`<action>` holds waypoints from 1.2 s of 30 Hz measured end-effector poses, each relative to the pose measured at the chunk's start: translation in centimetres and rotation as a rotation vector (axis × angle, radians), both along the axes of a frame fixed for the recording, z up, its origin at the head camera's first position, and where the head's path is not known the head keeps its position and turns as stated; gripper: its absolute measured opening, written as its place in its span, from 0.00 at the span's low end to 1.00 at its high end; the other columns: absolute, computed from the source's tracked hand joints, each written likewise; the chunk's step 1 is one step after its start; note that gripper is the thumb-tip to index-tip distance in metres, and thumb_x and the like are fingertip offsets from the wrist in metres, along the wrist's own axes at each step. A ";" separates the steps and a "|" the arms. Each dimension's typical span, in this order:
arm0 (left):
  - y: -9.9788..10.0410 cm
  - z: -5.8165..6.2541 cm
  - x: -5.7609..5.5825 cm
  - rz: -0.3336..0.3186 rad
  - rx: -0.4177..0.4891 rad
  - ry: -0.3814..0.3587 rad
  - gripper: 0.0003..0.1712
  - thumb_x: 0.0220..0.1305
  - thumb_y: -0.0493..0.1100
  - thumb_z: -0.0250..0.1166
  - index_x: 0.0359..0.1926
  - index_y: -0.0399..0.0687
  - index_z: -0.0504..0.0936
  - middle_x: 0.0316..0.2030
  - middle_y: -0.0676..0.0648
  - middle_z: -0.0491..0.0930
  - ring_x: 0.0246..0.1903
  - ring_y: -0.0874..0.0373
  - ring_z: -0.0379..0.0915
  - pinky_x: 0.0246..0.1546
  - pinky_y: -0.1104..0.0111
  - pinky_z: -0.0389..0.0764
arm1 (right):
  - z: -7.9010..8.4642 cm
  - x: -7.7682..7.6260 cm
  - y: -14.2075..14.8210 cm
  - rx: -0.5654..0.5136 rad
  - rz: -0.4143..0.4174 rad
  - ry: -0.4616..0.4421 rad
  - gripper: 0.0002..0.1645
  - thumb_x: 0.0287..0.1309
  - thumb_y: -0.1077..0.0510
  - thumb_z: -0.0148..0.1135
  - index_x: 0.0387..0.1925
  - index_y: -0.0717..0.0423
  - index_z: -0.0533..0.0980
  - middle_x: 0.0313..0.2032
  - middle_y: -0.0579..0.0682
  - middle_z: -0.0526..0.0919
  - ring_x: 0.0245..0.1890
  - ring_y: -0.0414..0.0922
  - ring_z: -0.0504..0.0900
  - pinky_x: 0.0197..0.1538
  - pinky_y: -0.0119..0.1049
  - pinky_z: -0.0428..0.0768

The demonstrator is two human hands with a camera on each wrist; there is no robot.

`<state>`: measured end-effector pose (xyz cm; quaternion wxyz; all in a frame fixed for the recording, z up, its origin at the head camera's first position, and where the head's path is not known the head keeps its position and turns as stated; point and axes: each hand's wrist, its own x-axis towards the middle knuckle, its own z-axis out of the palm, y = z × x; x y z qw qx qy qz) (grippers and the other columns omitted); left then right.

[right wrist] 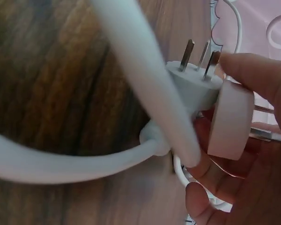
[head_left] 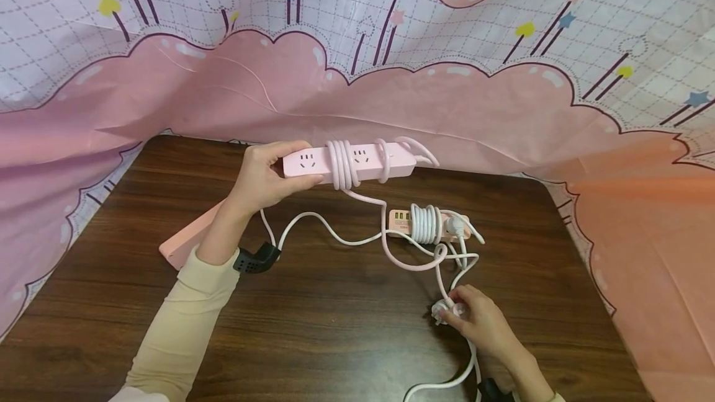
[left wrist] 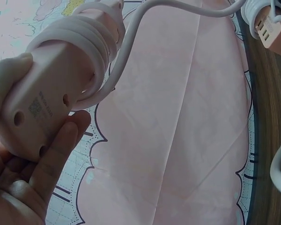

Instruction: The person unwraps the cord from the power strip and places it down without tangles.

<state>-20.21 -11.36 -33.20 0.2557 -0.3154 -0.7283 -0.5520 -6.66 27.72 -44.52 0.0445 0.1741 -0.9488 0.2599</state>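
Note:
My left hand (head_left: 265, 172) grips one end of a pink power strip (head_left: 315, 162), holding it up over the table's far part. Its pink cord (head_left: 342, 165) is wound in several turns around the strip. In the left wrist view, the strip's underside (left wrist: 42, 103) shows screw holes and a label. My right hand (head_left: 485, 320) holds two plugs near the table's right side. One is a white plug (right wrist: 194, 86) with three prongs pointing up, the thumb at its prongs. Beside it, a pale pink plug (right wrist: 232, 122) lies between the fingers.
A peach power strip (head_left: 399, 222) wound with white cord (head_left: 426, 224) lies on the dark wooden table (head_left: 335, 327), a white plug (head_left: 455, 226) on its top. Another peach strip (head_left: 190, 234) lies partly behind my left forearm. Loose white cord (head_left: 313, 216) crosses the table. A patterned curtain (head_left: 357, 98) hangs behind.

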 end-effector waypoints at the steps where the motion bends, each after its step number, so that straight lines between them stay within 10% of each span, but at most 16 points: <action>1: 0.0 0.1 0.1 0.001 -0.003 0.006 0.22 0.34 0.28 0.77 0.37 0.31 0.83 0.28 0.40 0.82 0.21 0.64 0.69 0.20 0.77 0.70 | 0.1 0.0 0.0 0.007 0.005 -0.002 0.13 0.45 0.55 0.73 0.30 0.51 0.76 0.25 0.36 0.70 0.25 0.32 0.65 0.25 0.28 0.66; 16: 0.7 0.7 0.7 -0.022 -0.023 0.049 0.23 0.33 0.30 0.78 0.38 0.30 0.83 0.30 0.39 0.83 0.23 0.63 0.69 0.22 0.77 0.69 | 8.0 -3.7 -2.1 -0.196 0.149 0.124 0.16 0.46 0.69 0.68 0.39 0.55 0.79 0.32 0.44 0.82 0.31 0.37 0.79 0.32 0.33 0.77; 22: 1.1 0.8 1.0 -0.027 -0.036 0.042 0.24 0.33 0.30 0.78 0.38 0.31 0.83 0.31 0.40 0.83 0.24 0.63 0.70 0.23 0.76 0.69 | 8.7 -6.5 -6.9 -0.264 0.303 0.196 0.23 0.49 0.68 0.67 0.51 0.61 0.76 0.48 0.52 0.81 0.46 0.46 0.79 0.47 0.41 0.77; 28: 1.2 0.8 1.2 -0.038 -0.047 0.028 0.25 0.34 0.30 0.78 0.39 0.31 0.83 0.32 0.40 0.83 0.24 0.62 0.70 0.23 0.76 0.70 | 7.7 -8.1 -11.7 -0.335 0.418 0.001 0.19 0.59 0.64 0.60 0.52 0.65 0.75 0.47 0.55 0.81 0.45 0.48 0.79 0.48 0.36 0.75; 36: 0.7 0.7 1.6 -0.078 -0.026 -0.006 0.24 0.32 0.27 0.77 0.38 0.29 0.82 0.31 0.38 0.82 0.24 0.63 0.70 0.23 0.77 0.71 | 7.9 -9.7 -12.4 -0.627 0.261 -0.183 0.11 0.63 0.68 0.52 0.39 0.74 0.77 0.27 0.50 0.79 0.23 0.35 0.69 0.27 0.27 0.69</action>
